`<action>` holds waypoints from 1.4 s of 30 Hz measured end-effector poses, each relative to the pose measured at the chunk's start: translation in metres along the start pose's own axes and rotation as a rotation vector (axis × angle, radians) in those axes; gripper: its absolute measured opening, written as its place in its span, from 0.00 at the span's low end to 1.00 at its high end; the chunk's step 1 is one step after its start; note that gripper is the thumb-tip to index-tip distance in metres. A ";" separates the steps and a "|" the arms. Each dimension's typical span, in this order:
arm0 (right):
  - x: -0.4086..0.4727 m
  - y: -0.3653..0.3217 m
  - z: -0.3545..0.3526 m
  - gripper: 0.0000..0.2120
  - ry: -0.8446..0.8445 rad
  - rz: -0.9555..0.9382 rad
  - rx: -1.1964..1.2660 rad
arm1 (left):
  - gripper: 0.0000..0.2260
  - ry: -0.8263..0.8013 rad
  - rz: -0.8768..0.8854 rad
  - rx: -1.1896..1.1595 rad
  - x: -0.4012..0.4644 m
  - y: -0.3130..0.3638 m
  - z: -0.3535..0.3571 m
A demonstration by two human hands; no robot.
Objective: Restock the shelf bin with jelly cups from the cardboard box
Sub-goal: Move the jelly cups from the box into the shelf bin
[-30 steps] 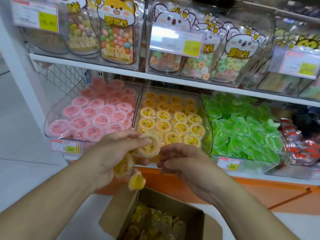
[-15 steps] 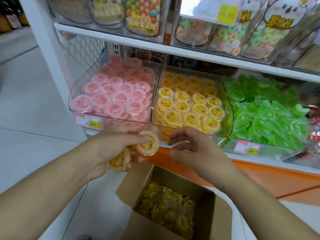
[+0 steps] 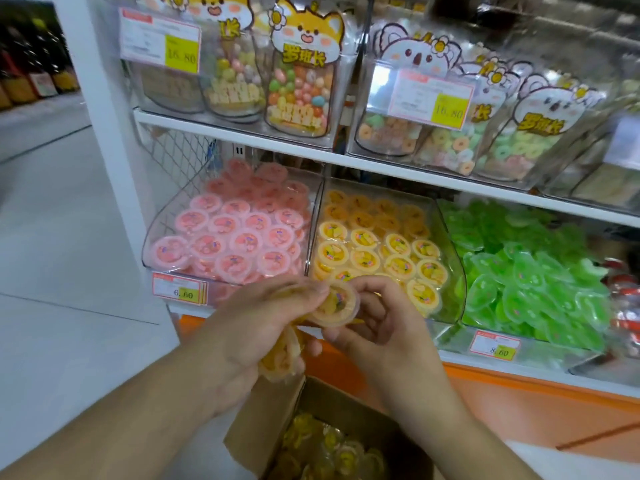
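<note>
Head view: both hands (image 3: 346, 327) pinch one jelly cup (image 3: 334, 304) before white shelving (image 3: 381, 168).

Two hands (image 3: 270, 327), one cardboard box (image 3: 263, 424), three bins (image 3: 446, 244) of jelly cups.

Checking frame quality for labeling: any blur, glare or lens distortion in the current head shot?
Head view: motion blur smears the whole frame, so price tag digits are soft; glare streaks the clear upper bins; wide-angle bending tilts the shelf edge; both hands, left hand and right hand, and the jelly cup between them are soft-edged.
</note>
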State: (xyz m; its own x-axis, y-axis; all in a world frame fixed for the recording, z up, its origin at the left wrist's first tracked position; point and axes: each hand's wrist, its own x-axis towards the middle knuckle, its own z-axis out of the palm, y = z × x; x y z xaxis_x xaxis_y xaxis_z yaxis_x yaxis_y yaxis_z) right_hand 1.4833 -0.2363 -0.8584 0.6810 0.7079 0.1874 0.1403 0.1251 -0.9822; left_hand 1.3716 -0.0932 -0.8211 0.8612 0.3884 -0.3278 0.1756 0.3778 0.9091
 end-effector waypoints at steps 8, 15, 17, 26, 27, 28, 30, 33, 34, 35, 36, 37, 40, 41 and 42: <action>0.018 -0.007 -0.011 0.18 0.113 0.001 0.080 | 0.08 0.113 0.149 0.145 0.021 0.013 0.000; 0.107 0.000 -0.026 0.10 0.293 -0.029 -0.262 | 0.03 0.211 0.196 0.102 0.057 0.029 -0.017; 0.147 0.010 -0.028 0.09 0.339 -0.025 -0.442 | 0.03 0.218 0.187 0.062 0.064 0.032 -0.020; 0.264 0.034 -0.027 0.15 0.377 0.083 -1.015 | 0.04 0.235 0.256 0.060 0.084 0.031 -0.039; 0.268 0.035 -0.027 0.15 0.376 0.093 -1.024 | 0.03 0.240 0.253 0.054 0.084 0.031 -0.041; 0.272 0.037 -0.027 0.13 0.369 0.095 -1.027 | 0.03 0.242 0.247 0.042 0.084 0.031 -0.042; 0.276 0.039 -0.026 0.09 0.344 0.082 -1.057 | 0.02 0.234 0.227 0.021 0.081 0.031 -0.044; 0.276 0.041 -0.027 0.06 0.307 0.049 -1.094 | 0.03 0.215 0.211 0.009 0.077 0.032 -0.048; 0.275 0.040 -0.027 0.06 0.296 0.037 -1.098 | 0.03 0.207 0.213 0.017 0.075 0.033 -0.049; 0.273 0.041 -0.027 0.06 0.287 0.031 -1.096 | 0.03 0.201 0.218 0.027 0.074 0.033 -0.050; 0.271 0.040 -0.027 0.05 0.277 0.033 -1.094 | 0.03 0.197 0.223 0.034 0.072 0.033 -0.052; 0.268 0.038 -0.026 0.06 0.266 0.037 -1.093 | 0.03 0.193 0.228 0.042 0.070 0.033 -0.053; 0.257 0.029 -0.026 0.12 0.245 0.037 -1.073 | 0.03 0.177 0.237 0.057 0.066 0.034 -0.055; 0.250 0.025 -0.025 0.13 0.236 0.035 -1.064 | 0.04 0.178 0.235 0.053 0.065 0.034 -0.057; 0.241 0.020 -0.025 0.13 0.230 0.027 -1.056 | 0.06 0.176 0.228 0.048 0.063 0.034 -0.058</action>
State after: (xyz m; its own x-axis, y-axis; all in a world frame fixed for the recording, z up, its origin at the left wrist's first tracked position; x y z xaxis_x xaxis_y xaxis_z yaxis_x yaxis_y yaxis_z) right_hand 1.6677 -0.0806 -0.8322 0.7960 0.5405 0.2723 0.5972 -0.6287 -0.4981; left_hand 1.4043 -0.0073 -0.8257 0.7855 0.6004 -0.1498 0.0137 0.2252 0.9742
